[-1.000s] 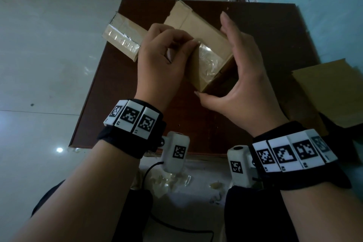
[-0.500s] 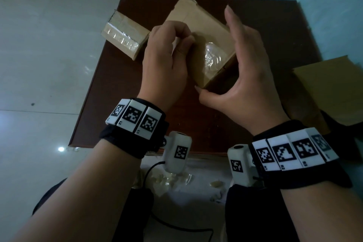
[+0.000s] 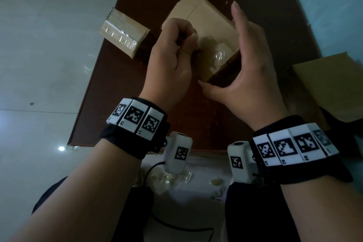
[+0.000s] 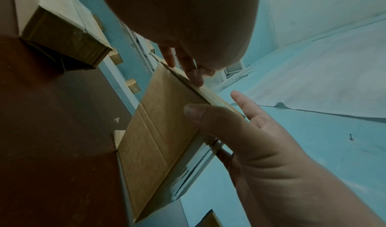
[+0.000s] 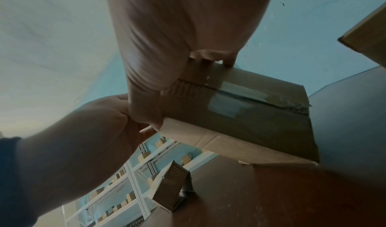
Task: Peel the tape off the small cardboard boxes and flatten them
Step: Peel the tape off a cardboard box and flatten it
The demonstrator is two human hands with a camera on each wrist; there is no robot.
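Left hand (image 3: 172, 61) grip has curled tighter, pinching tape (image 3: 218, 55); right hand (image 3: 249, 65) still clasps box (image 3: 208, 17).

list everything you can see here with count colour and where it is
held box: 1, brown cardboard, tilted on the table between both hands
clear tape: 1 strip, wrinkled, on the held box's near end
second box: 1, brown, clear tape on top, far-left part of the table
table: 1, dark brown, centre
flat cardboard: brown, right of the table, count unclear
tape scraps: several, clear, on the floor by the table's near edge
shelving: white, holding small brown boxes, background
wrist bands: 2, black with white marker tiles
left hand: pinching at the tape
right hand: gripping the held box
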